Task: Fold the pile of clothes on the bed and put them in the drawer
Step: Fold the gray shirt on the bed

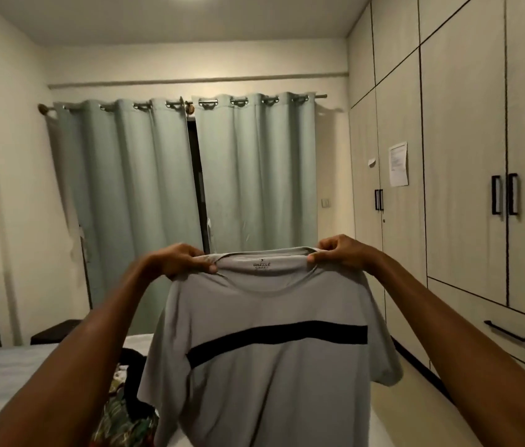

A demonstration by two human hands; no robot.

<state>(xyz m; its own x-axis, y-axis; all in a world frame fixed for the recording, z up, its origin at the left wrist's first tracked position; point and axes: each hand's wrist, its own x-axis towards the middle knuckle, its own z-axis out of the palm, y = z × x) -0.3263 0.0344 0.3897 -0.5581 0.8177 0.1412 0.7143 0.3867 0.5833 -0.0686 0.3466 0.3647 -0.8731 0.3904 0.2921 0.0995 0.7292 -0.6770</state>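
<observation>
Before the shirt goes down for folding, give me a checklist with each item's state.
1. Left hand grips the shirt at the shoulder: ok.
2. Right hand grips the other shoulder: ok.
3. Shirt hangs flat and untwisted, stripe showing: ok.
4. Sleeves spread out: not ok, the right one droops folded.
5. Free bed space to lay it on: ok on the left; the pile lies beside the shirt.
6. Drawer open: not ok, it looks shut.

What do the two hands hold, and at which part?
Left hand and right hand pinch a grey T-shirt at its shoulders beside the collar.
</observation>
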